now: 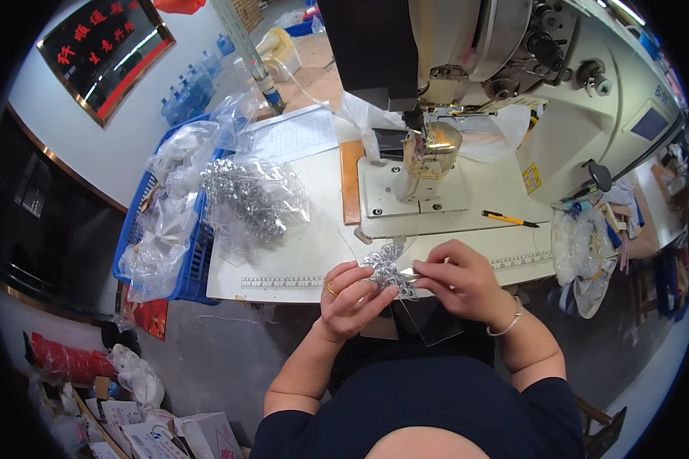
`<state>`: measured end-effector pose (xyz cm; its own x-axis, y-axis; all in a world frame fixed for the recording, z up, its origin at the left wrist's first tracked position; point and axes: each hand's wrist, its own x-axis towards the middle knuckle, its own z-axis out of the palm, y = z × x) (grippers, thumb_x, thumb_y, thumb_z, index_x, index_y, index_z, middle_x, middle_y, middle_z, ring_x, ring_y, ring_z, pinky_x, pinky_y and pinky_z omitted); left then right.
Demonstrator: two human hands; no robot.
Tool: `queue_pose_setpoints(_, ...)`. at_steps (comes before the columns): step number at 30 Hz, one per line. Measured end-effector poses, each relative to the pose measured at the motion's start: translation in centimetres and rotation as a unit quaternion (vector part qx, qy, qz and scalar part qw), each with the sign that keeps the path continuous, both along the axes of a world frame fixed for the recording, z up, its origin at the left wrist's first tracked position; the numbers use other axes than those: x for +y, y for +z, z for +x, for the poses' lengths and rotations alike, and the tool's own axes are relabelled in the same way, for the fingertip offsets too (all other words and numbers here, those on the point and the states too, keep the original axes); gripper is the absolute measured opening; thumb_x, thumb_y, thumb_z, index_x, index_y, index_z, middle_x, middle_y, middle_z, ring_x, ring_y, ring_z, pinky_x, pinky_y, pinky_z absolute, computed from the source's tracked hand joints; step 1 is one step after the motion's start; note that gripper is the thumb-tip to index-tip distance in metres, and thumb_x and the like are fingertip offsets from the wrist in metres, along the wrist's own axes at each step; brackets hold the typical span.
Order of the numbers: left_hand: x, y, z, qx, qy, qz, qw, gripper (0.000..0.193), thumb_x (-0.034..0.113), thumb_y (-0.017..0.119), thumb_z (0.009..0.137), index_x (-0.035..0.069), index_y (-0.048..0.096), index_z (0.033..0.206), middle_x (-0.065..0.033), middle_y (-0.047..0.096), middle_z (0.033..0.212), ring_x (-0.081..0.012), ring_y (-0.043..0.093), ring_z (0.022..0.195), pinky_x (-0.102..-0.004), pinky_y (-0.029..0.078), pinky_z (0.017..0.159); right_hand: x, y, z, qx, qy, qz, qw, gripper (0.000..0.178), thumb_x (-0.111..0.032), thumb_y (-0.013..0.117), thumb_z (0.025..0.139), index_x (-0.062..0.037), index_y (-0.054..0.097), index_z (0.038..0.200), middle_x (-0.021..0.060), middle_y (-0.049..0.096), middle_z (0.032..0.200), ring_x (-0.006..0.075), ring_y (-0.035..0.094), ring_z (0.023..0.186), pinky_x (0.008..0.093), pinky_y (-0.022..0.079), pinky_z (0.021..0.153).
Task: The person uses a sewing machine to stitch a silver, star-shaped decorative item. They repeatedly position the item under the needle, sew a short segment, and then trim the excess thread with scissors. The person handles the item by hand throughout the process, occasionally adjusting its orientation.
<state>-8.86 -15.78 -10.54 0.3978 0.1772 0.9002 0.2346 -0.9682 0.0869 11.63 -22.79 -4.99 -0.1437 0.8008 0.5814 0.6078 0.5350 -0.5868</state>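
Just off the front edge of the sewing table, my left hand grips a silver, glittery openwork trim piece. Its fingers and thumb close on the left and lower side of the piece. From the right, my right hand pinches with thumb and forefinger at the trim's edge. A small shiny bit shows at those fingertips, too small to name. Thin clear edges, perhaps plastic film, stick out above and below the trim. Behind my hands stands the sewing machine, its post and metal plate facing me.
Left on the table lies a heap of silver trims in clear plastic. Beside it stands a blue basket holding plastic bags. A yellow pen and a written sheet rest on the table. Boxes crowd the floor at lower left.
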Motion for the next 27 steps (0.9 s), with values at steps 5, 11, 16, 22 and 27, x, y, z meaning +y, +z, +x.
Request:
queue_pose_setpoints(5, -0.3, 0.0, 0.4, -0.003, 0.025, 0.029, 0.999, 0.037, -0.002, 0.071, 0.057, 0.018, 0.07, 0.089, 0.0002, 0.049, 0.088, -0.0188, 0.055, 0.088, -0.0355, 0.052, 0.077, 0.7, -1.2, -1.3, -0.049, -0.025, 0.033, 0.998, 0.024, -0.005, 0.075, 0.068, -0.0052, 0.067, 0.09, 0.0059, 0.057, 0.078, 0.0192, 0.057, 0.064, 0.0277, 0.047, 0.054)
queue_pose_setpoints(11, -0.5, -0.1, 0.2, 0.008, 0.018, 0.019, 1.0, 0.038, -0.002, 0.07, 0.057, 0.018, 0.07, 0.09, -0.0003, 0.049, 0.088, -0.0187, 0.054, 0.088, -0.0351, 0.053, 0.078, 1.1, -1.7, -1.7, -0.03, -0.026, 0.064, 0.997, 0.022, -0.003, 0.074, 0.067, -0.0044, 0.067, 0.088, 0.0065, 0.057, 0.079, 0.0195, 0.058, 0.065, 0.028, 0.047, 0.053)
queue_pose_setpoints(16, -0.1, -0.6, -0.1, -0.006, 0.016, 0.033, 0.999, 0.038, -0.004, 0.069, 0.056, 0.015, 0.07, 0.089, -0.0017, 0.05, 0.089, -0.0194, 0.054, 0.088, -0.0337, 0.053, 0.075, 0.4, -1.0, -0.7, -0.007, -0.064, 0.026, 0.998, 0.023, -0.004, 0.074, 0.067, -0.0054, 0.066, 0.088, 0.0074, 0.058, 0.082, 0.0218, 0.058, 0.067, 0.0294, 0.048, 0.056)
queue_pose_setpoints(22, -0.9, 0.1, -0.6, -0.135, 0.028, -0.225, 0.965, 0.031, -0.009, 0.069, 0.063, 0.006, 0.065, 0.09, -0.0083, 0.058, 0.085, -0.0225, 0.06, 0.076, -0.0286, 0.052, 0.068, 2.0, -4.8, 4.1, -0.063, -0.221, -0.038, 0.973, 0.016, -0.006, 0.07, 0.071, -0.0036, 0.063, 0.085, 0.0124, 0.056, 0.084, 0.0306, 0.057, 0.076, 0.0354, 0.046, 0.065)
queue_pose_setpoints(27, -0.8, -0.2, -1.7, -0.375, -0.097, -0.578, 0.718, 0.028, -0.005, 0.065, 0.078, 0.0, 0.057, 0.104, -0.008, 0.062, 0.09, -0.017, 0.062, 0.076, -0.0246, 0.051, 0.069, 2.8, -7.8, 5.4, -0.127, -0.191, -0.045, 0.972, 0.019, -0.004, 0.069, 0.072, -0.0028, 0.061, 0.088, 0.012, 0.056, 0.085, 0.0304, 0.056, 0.077, 0.0356, 0.046, 0.066)
